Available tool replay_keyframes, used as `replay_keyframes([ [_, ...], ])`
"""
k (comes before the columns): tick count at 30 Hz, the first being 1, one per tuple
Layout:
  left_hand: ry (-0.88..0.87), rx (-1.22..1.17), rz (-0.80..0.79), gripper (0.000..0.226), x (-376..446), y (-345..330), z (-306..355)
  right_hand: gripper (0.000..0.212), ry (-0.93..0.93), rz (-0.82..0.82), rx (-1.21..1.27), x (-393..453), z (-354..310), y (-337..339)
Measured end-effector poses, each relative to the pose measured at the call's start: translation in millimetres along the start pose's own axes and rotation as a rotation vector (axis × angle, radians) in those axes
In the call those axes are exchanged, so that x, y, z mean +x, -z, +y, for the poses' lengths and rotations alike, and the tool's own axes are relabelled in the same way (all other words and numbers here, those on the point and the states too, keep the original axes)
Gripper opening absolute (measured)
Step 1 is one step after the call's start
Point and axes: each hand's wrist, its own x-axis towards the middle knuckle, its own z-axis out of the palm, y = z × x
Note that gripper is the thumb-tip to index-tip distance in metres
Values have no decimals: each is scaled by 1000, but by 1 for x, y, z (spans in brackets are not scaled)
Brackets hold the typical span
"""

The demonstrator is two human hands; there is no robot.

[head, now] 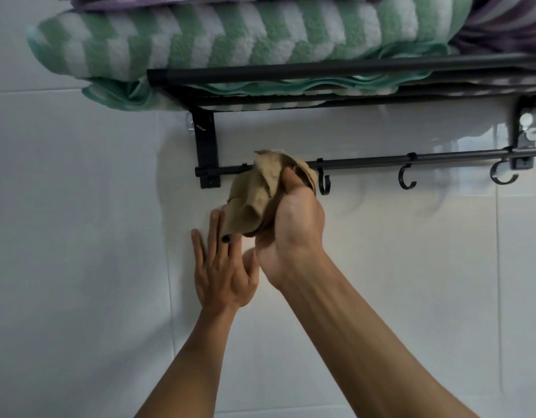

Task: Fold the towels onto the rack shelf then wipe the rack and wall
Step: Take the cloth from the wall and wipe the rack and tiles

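Two hands work here: the right hand (293,224) squeezes a tan rag (260,191) onto the rack's lower bar (441,158) to wipe it, the left hand (221,267) lies flat on the wall (79,236) for balance

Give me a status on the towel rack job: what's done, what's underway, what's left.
Done: the folded green-and-white striped towel and a purple striped towel lie on the black metal rack shelf.
Underway: the right hand grips a crumpled tan cloth against the rack's lower hook rail; the left hand rests flat on the white tiled wall.
Left: rest of the rail and wall, as far as visible.
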Motion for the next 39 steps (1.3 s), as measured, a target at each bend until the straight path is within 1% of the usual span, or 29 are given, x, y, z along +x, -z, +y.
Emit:
replay_keyframes([
  [1,23,22,-69,77,0,-2,-3,18,-2,12,-33,-2,-7,2],
  [2,37,-9,-74,76,-3,-5,-6,17,4,13,-29,0,-14,6],
  [3,41,-64,-53,74,-1,-2,-3,17,12,48,-48,3,-20,12],
  [4,41,-72,-20,72,1,0,0,17,21,48,-52,6,-23,17],
  [6,20,-70,-2,73,-2,-3,1,17,16,36,-95,6,-25,22],
  [8,9,-58,7,79,-1,-6,-4,17,1,33,-140,3,-25,27],
  [11,-3,-27,27,91,-1,-10,-4,19,-35,7,-144,-8,-19,35],
  [15,-17,24,1,111,-2,-12,-7,26,-93,-6,-63,-24,-15,57],
  [17,-10,39,2,106,-3,-9,-4,30,-112,1,-25,-31,-16,71],
  [20,9,49,13,78,-2,-6,0,37,-82,-7,51,-41,-24,92],
  [21,20,50,3,72,-2,-6,0,41,-65,13,65,-43,-28,99],
  [22,22,43,-2,71,-3,-7,2,44,-42,33,83,-45,-34,105],
  [24,22,13,-7,72,-8,-9,1,42,28,111,114,-43,-45,117],
  [26,44,-21,-6,70,-14,-12,1,37,177,210,98,-36,-56,133],
  [27,60,-34,-7,69,-17,-14,4,37,241,259,48,-32,-63,143],
  [30,84,-37,-9,70,-19,-14,6,32,333,330,-83,-13,-78,176],
  [31,85,-40,-16,70,-19,-16,10,30,378,369,-197,-3,-85,192],
  [32,90,-39,-15,71,-19,-15,7,33,410,416,-360,9,-88,205],
  [33,96,-41,-12,71,-19,-15,8,43,449,478,-565,23,-94,219],
  [34,102,-46,-4,71,-19,-15,8,57,490,544,-768,34,-99,231],
  [35,105,-47,3,71,-19,-15,9,70,532,603,-895,45,-104,241],
  [36,106,-50,8,71,-19,-15,9,79,567,627,-971,55,-110,248],
  [37,107,-49,11,71,-19,-15,10,82,591,614,-1054,63,-115,251],
  [39,104,-45,14,71,-20,-16,10,76,654,572,-1274,77,-124,253],
])
